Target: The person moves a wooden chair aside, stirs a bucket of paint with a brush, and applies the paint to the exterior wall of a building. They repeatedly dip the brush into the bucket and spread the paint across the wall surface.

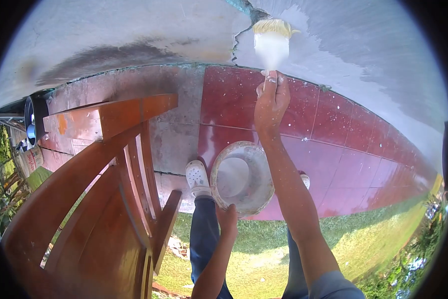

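Observation:
My right hand [272,102] is closed round the handle of a wide paintbrush [272,42], whose pale bristles point up against the wall [333,35]. White paint covers the brush's body. Lower down, my left hand [227,219] grips the near rim of a round bucket [258,174] with whitish paint [233,177] inside. The bucket is tilted and hangs in front of my legs, over the tiles. A dark crack runs down the wall just left of the bristles. Fresh-looking grey-white paint spreads to the right of the brush.
A wooden chair [124,117] stands close on the left. Red floor tiles [229,94] spattered with white run along the wall's foot. My white clog [197,175] is beside the bucket. Behind the tiles' edge lies grass [363,234]. A dark round container [36,119] is at far left.

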Demonstrator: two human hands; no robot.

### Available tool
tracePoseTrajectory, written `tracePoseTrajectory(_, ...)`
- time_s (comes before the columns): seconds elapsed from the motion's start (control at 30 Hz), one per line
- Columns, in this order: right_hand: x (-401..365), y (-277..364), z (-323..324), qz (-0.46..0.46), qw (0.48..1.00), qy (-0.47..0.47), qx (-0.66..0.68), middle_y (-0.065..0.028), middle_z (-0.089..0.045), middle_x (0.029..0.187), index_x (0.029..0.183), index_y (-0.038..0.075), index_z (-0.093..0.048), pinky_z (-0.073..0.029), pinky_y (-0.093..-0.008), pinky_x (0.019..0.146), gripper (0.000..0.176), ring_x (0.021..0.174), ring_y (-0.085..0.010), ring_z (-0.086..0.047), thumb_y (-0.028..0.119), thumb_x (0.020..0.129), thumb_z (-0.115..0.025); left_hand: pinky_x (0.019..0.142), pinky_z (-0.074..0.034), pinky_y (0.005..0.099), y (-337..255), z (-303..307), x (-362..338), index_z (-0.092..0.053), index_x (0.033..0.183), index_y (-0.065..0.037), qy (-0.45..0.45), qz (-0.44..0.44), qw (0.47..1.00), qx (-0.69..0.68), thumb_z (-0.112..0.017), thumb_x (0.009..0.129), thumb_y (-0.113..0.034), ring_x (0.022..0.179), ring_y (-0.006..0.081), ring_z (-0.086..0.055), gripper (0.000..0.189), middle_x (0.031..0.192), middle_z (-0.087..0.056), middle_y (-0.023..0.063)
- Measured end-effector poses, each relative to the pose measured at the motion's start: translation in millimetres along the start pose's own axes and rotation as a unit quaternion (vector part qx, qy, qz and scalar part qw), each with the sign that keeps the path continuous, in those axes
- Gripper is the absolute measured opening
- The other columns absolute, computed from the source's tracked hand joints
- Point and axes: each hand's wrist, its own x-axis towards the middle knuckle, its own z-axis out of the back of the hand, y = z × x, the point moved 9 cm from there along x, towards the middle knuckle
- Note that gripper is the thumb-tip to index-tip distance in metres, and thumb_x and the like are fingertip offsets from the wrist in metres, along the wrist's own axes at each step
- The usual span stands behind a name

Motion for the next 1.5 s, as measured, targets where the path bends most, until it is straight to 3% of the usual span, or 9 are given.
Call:
tracePoseTrajectory(0.2,31.5,63.0,-16.3,0.116,0.991,-0.036,0.059,0.0013,-0.046,0.065,0.097,-0.001,-0.056,-0.035,-0.0256,0.054,0.028,0.060,-0.0059,-0.040,0.025,0.106,-0.048,0.101,-0.044,0.0321,-3.8,2.5,-5.6,-0.037,0.143,0.003,-0.007,0.069,0.996,-0.064,-0.052,0.077,0.006,0.118,0.0259,-0.056,0.068,0.134,-0.053,0.0175)
tracePoseTrajectory(0.33,31.9,-92.2,14.8,-0.049,0.994,-0.031,-0.089,0.0002,-0.047,0.065,0.096,0.000,-0.057,-0.037,-0.0253,0.051,0.033,0.056,-0.0061,-0.041,0.029,0.106,-0.047,0.084,-0.062,0.0478,3.5,6.8,8.0,-0.030,0.148,-0.010,0.020,0.086,0.995,-0.049,-0.051,0.080,0.004,0.116,0.0300,-0.059,0.073,0.135,-0.048,0.0140)
tracePoseTrajectory(0.4,4.7,-146.0,28.7,-0.290,0.955,0.006,-0.068,-0.0006,-0.049,0.065,0.097,0.000,-0.060,-0.038,-0.0270,0.047,0.034,0.053,-0.0079,-0.044,0.031,0.104,-0.048,0.085,-0.062,0.0484,9.0,11.0,11.1,-0.030,0.148,-0.011,0.015,0.090,0.995,-0.048,-0.051,0.081,0.003,0.116,0.0309,-0.059,0.072,0.135,-0.048,0.0140)
tracePoseTrajectory(0.5,-4.0,-150.1,33.6,-0.329,0.944,-0.028,-0.014,-0.0004,-0.049,0.065,0.098,0.000,-0.062,-0.037,-0.0273,0.044,0.035,0.051,-0.0089,-0.044,0.032,0.103,-0.049,0.085,-0.061,0.0492,6.8,15.5,14.1,-0.030,0.148,-0.011,-0.005,0.084,0.996,-0.029,-0.051,0.081,0.002,0.116,0.0314,-0.059,0.072,0.136,-0.048,0.0142)
tracePoseTrajectory(0.77,5.7,87.3,28.0,-0.133,0.985,-0.053,0.097,0.0009,-0.043,0.058,0.096,0.000,-0.061,-0.024,-0.0223,0.044,0.033,0.048,-0.0053,-0.032,0.029,0.104,-0.049,0.085,-0.060,0.0495,-13.7,6.2,10.0,-0.029,0.149,-0.013,-0.005,0.117,0.992,-0.056,-0.052,0.080,0.001,0.115,0.0317,-0.059,0.074,0.137,-0.047,0.0143)
tracePoseTrajectory(0.97,46.7,68.6,39.6,0.083,0.988,-0.029,0.126,0.0016,-0.042,0.059,0.093,0.004,-0.055,-0.025,-0.0224,0.045,0.033,0.051,-0.0047,-0.035,0.032,0.107,-0.042,0.090,-0.056,0.0420,-23.5,1.6,9.0,-0.031,0.148,-0.007,-0.005,0.114,0.992,-0.059,-0.051,0.080,0.003,0.118,0.0288,-0.058,0.072,0.137,-0.049,0.0150)
tracePoseTrajectory(1.13,52.2,-159.0,51.9,-0.234,0.967,-0.001,0.097,0.0035,-0.042,0.063,0.091,0.010,-0.053,-0.030,-0.0238,0.044,0.036,0.049,-0.0062,-0.037,0.043,0.103,-0.050,0.095,-0.052,0.0345,-34.5,-2.0,7.9,-0.033,0.147,-0.001,-0.018,0.121,0.991,-0.055,-0.050,0.080,0.005,0.122,0.0262,-0.054,0.070,0.137,-0.050,0.0158)
tracePoseTrajectory(1.23,21.2,-200.6,69.0,-0.416,0.909,0.005,-0.031,0.0028,-0.043,0.062,0.090,0.009,-0.056,-0.032,-0.0254,0.043,0.034,0.047,-0.0078,-0.037,0.040,0.103,-0.049,0.087,-0.060,0.0488,-19.7,1.9,9.7,-0.029,0.150,-0.012,0.007,0.097,0.994,-0.050,-0.052,0.079,0.001,0.114,0.0311,-0.060,0.076,0.137,-0.048,0.0140)
tracePoseTrajectory(1.5,21.5,63.2,52.3,-0.190,0.979,-0.015,0.068,0.0018,-0.040,0.063,0.091,0.002,-0.056,-0.029,-0.0264,0.051,0.033,0.051,-0.0089,-0.034,0.030,0.105,-0.046,0.088,-0.060,0.0490,-9.7,2.8,13.3,-0.030,0.149,-0.012,0.010,0.109,0.993,-0.044,-0.051,0.079,0.000,0.116,0.0319,-0.059,0.074,0.138,-0.047,0.0144)
